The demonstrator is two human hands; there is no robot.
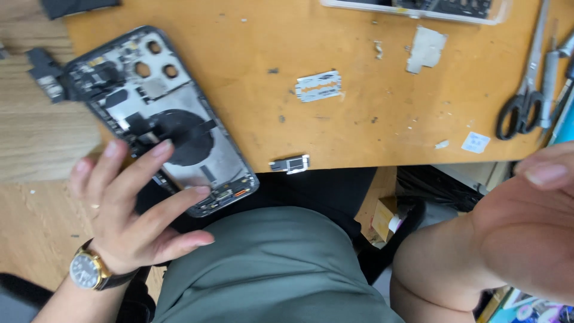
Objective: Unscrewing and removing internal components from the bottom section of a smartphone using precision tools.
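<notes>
**On the bench edge: opened phone shell under a spread left hand**

At about ten o'clock in the head view, lying slantwise on the orange work mat [371, 131], an opened phone housing [161, 116], back shell upward-facing with its insides exposed; lower end jutting past the mat's front edge over the lap. Resting over its lower half, the left hand [128, 212], wearing a gold wristwatch [88, 270]; fingers spread wide and unclenched, fingertips [161, 147] touching the dark round coil and one lower down against the frame's long edge, gripping nothing firmly. At four o'clock, blurred and close to the lens, the right hand [526, 233]; cannot tell whether grasping anything, though nothing visible in it.

Judged by look: light, stiff along the metal frame, thin and fragile within; flat ribbon cables, small boards and the coil likely to tear or bend under pressure; slick on the rim. Best taken by the two long frame edges, pinched between thumb and fingers, away from the camera holes and connectors.

Nearby on the mat: a razor blade [318, 86] at twelve o'clock, a small loose metal part [291, 164] at the front edge, a thin metal shield plate [427, 49] and scissors [527, 90] toward two o'clock.
</notes>
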